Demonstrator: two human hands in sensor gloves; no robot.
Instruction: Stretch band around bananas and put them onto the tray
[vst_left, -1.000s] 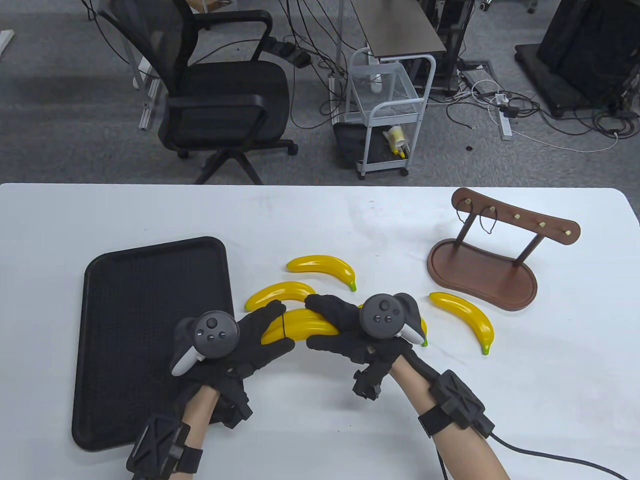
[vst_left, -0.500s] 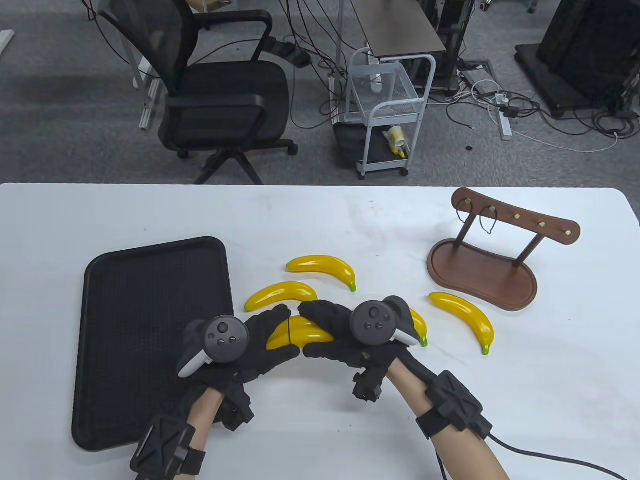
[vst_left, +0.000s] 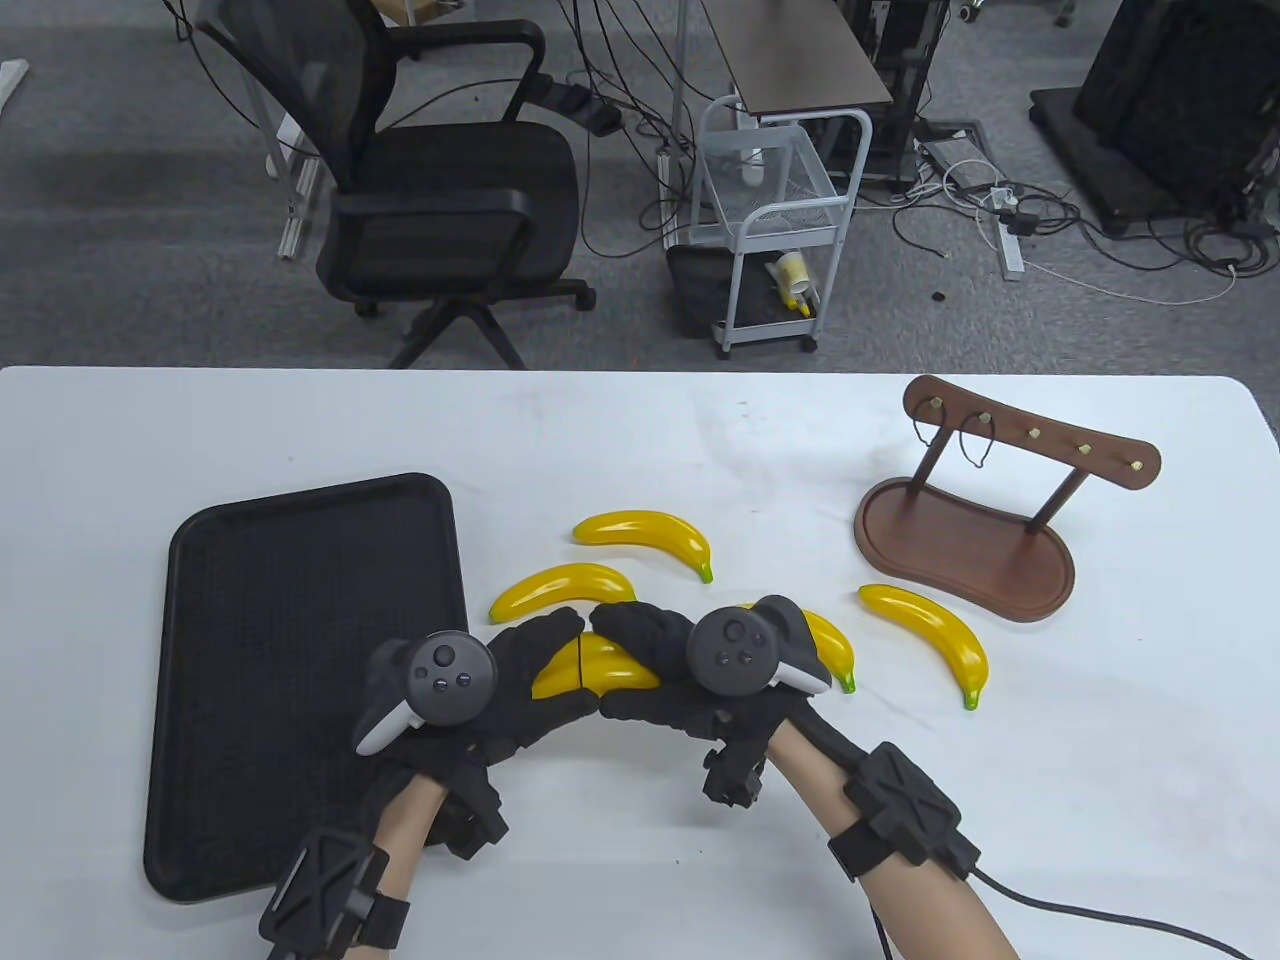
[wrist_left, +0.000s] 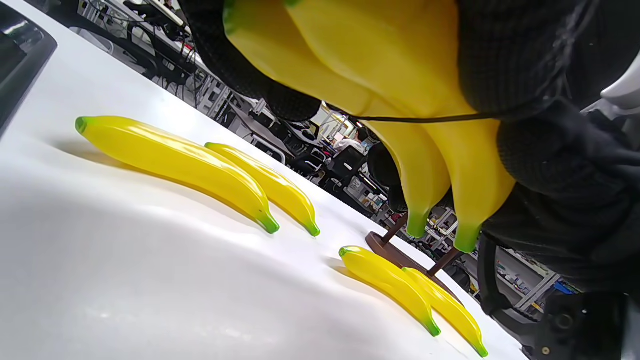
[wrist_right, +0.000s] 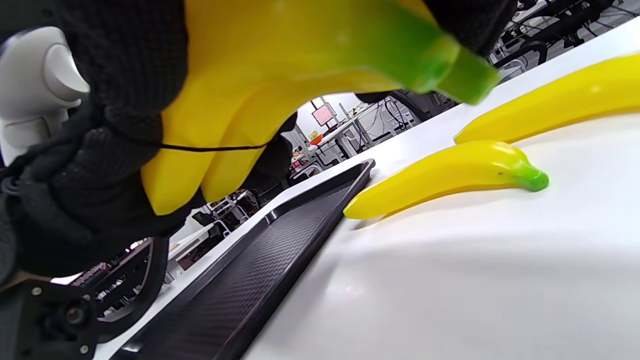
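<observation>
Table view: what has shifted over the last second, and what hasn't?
The right hand slid left along the held bananas toward the left hand, which eased slightly right, so less yellow shows between them. Both keep their grip, and the thin band still circles the bunch. The loose bananas, tray and wooden stand stayed put.

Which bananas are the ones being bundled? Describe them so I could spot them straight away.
Start at the black tray on the table's left; just right of its near half, two gloved hands meet. Between them is the held pair of bananas, lifted off the table. Unlike the loose bananas around it, a thin black band crosses it.
</observation>
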